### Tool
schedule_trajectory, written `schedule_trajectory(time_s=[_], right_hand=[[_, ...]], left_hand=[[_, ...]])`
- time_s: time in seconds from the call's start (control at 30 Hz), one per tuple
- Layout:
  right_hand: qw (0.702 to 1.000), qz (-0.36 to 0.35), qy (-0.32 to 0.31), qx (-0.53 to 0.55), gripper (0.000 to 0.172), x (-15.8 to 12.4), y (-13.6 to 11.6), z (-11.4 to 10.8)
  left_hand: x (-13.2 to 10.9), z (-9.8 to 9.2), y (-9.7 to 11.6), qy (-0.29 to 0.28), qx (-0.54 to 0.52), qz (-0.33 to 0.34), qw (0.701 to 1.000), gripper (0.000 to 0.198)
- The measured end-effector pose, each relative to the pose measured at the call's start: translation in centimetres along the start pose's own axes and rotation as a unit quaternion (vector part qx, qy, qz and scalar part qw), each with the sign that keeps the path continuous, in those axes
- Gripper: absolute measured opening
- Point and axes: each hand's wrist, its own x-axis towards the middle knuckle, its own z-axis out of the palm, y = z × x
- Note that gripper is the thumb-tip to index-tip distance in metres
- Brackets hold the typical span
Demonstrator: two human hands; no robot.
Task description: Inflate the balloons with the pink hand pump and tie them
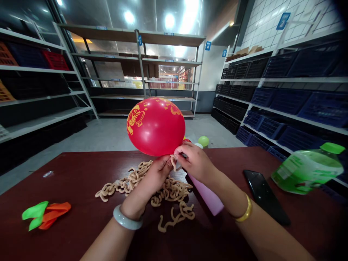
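Both hands meet at the neck of the red balloon (156, 127), held up just above the dark red table (81, 181). The left hand (159, 170) has its fingers closed on the neck and on a tan loop (173, 160), while the right hand (195, 163) pinches the same spot, a grip that seems meant to keep the air in. A pile of tan loops (174, 190) lies directly beneath, within easy reach, beside a pink tube (209, 197); a black phone (265, 195), a green bottle (307, 170) and flat balloons (45, 214) sit farther out.
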Motion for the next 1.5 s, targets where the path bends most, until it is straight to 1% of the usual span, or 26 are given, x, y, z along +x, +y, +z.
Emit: schedule_trajectory(time_s=[0.07,0.17,0.27,0.37,0.43,0.5,0.57,0.63,0.67,0.77,0.83,0.97,1.0,1.07,1.23,1.27,1.3,1.33,1.43,1.5], right_hand=[[0.999,0.002,0.034,-0.026,0.013,-0.2,-0.1,0.6],[0.995,0.015,0.094,-0.038,0.009,-0.6,-0.3,1.8],[0.988,0.039,0.145,-0.024,0.009,-0.9,-0.7,2.6],[0.985,0.047,0.168,0.005,0.009,-1.1,-1.2,2.8],[0.986,0.041,0.162,0.028,0.009,-1.1,-1.2,2.7],[0.987,0.042,0.144,0.055,0.009,-0.9,-1.0,2.3],[0.987,0.06,0.117,0.092,0.008,-0.6,-0.6,2.0],[0.98,0.096,0.08,0.152,0.007,-0.4,-0.1,1.7],[0.972,0.12,0.06,0.193,0.007,-0.3,0.2,1.6],[0.933,0.184,0.016,0.309,0.01,-0.1,0.5,1.4],[0.913,0.21,0.0,0.349,0.012,-0.1,0.5,1.3],[0.889,0.24,-0.018,0.39,0.017,0.0,0.5,1.0],[0.88,0.245,-0.022,0.405,0.019,0.1,0.5,0.9],[0.857,0.257,-0.029,0.445,0.022,0.1,0.3,0.8],[0.77,0.299,-0.024,0.563,0.028,0.1,-0.4,0.9],[0.757,0.303,-0.019,0.579,0.029,0.1,-0.6,1.0],[0.75,0.303,-0.013,0.588,0.029,0.1,-0.7,1.1],[0.75,0.301,-0.007,0.588,0.029,0.1,-0.8,1.2],[0.777,0.29,0.016,0.558,0.027,0.0,-1.0,1.4],[0.787,0.294,0.025,0.542,0.027,0.0,-1.0,1.5]], left_hand=[[0.0,0.2,-0.4,0.021,-0.032,-0.024,0.999,0.04],[-0.1,0.9,-1.1,0.067,-0.124,-0.064,0.988,0.038],[-0.1,1.8,-1.0,0.098,-0.249,-0.093,0.959,0.036],[-0.2,2.4,-0.2,0.113,-0.339,-0.119,0.926,0.037],[-0.3,2.4,0.1,0.114,-0.35,-0.123,0.922,0.039],[-0.3,2.2,0.0,0.105,-0.332,-0.115,0.93,0.039],[-0.3,1.9,-0.5,0.096,-0.311,-0.105,0.94,0.039],[-0.3,1.6,-1.1,0.089,-0.291,-0.102,0.947,0.04],[-0.2,1.5,-1.3,0.087,-0.279,-0.101,0.951,0.04],[-0.2,1.4,-1.4,0.082,-0.24,-0.084,0.964,0.041],[-0.2,1.4,-1.2,0.078,-0.211,-0.072,0.972,0.041],[-0.2,1.4,-1.0,0.065,-0.152,-0.06,0.984,0.045],[-0.3,1.4,-1.0,0.064,-0.156,-0.065,0.984,0.045],[-0.3,1.6,-1.0,0.065,-0.197,-0.082,0.975,0.043],[-0.3,2.1,-0.1,0.068,-0.323,-0.102,0.938,0.041],[-0.3,2.2,0.2,0.069,-0.338,-0.101,0.933,0.041],[-0.2,2.2,0.4,0.071,-0.347,-0.099,0.93,0.041],[-0.2,2.2,0.6,0.075,-0.353,-0.097,0.927,0.041],[-0.1,2.0,0.8,0.085,-0.359,-0.103,0.924,0.04],[-0.1,1.9,0.6,0.088,-0.361,-0.11,0.922,0.039]])
